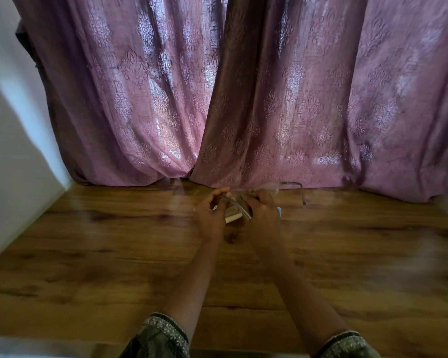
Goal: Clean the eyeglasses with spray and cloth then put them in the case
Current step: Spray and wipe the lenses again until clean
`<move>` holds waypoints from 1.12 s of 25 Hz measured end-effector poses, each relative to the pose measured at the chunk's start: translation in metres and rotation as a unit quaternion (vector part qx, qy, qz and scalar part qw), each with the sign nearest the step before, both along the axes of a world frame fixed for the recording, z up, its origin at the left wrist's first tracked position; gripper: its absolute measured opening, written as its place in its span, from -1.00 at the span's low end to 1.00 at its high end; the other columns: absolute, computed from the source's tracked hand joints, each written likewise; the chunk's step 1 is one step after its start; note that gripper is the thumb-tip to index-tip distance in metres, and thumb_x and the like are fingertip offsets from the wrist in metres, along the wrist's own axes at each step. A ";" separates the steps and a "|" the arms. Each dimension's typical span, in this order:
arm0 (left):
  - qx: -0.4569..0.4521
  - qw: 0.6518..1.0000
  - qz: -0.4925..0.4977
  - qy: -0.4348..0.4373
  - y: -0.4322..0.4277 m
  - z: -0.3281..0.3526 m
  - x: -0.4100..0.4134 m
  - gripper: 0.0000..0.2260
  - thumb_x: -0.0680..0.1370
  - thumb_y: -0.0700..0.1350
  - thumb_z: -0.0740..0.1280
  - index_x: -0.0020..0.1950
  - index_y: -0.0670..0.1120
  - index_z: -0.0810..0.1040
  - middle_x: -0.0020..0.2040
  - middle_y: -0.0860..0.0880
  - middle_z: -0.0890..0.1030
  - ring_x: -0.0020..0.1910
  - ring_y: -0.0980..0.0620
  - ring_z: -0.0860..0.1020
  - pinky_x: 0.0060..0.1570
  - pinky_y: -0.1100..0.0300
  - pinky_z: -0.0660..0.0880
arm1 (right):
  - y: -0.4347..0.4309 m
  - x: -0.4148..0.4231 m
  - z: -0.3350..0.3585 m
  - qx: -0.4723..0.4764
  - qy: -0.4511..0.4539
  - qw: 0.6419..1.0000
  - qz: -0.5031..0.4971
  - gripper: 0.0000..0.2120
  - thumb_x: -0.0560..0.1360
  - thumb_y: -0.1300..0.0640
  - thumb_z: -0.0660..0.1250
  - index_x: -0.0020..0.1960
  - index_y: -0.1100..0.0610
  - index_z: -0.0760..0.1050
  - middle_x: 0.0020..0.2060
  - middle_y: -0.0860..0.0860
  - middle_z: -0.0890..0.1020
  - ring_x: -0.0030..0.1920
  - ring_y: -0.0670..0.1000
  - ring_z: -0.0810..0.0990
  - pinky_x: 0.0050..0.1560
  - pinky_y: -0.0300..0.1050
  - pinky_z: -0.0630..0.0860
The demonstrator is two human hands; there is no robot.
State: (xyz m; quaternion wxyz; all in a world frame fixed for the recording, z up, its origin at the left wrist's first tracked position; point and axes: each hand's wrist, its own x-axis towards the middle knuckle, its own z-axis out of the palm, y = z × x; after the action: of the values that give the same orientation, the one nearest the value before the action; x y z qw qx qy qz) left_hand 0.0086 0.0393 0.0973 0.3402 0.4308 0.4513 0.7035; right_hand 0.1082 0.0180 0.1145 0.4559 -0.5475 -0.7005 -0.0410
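Wooden table (114,254) | left hand (212,211), right hand (262,208): grip curled round eyeglasses (238,207) | frame spans both

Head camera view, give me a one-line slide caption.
Left hand and right hand hold eyeglasses over a wooden surface before mauve curtains.

Probably home: curtains (243,99), wood table (88,254).

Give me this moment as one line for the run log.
left hand: holds eyeglasses | right hand: holds eyeglasses | over wooden surface | temples unfolded
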 end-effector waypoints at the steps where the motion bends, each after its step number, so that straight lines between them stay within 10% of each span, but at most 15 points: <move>1: 0.000 1.000 0.001 0.003 0.000 0.000 0.000 -0.87 0.47 -0.33 0.34 -0.03 -0.19 0.60 -0.17 -0.07 0.62 -0.28 0.29 0.58 -0.23 0.45 0.48 | 0.002 -0.002 0.001 0.008 -0.001 1.000 0.000 -0.84 0.40 0.29 0.34 -0.06 0.28 0.62 -0.19 0.19 0.61 -0.24 0.16 0.61 -0.25 -0.19 0.45; 28: -0.035 0.998 0.033 0.035 0.000 -0.004 -0.007 -0.85 0.47 -0.36 0.32 -0.02 -0.21 0.62 -0.14 -0.08 0.62 -0.30 0.33 0.56 -0.27 0.48 0.47 | 0.015 0.028 -0.020 -0.014 0.050 0.998 -0.030 -0.79 0.47 0.28 0.30 0.08 0.29 0.58 -0.11 0.21 0.57 -0.25 0.13 0.55 -0.28 -0.07 0.52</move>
State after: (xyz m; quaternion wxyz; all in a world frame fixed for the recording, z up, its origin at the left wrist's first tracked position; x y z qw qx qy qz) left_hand 0.0013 0.0395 0.0929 0.3155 0.4277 0.5009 0.6831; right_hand 0.1358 0.0334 0.0945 0.4810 -0.5761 -0.6607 -0.0175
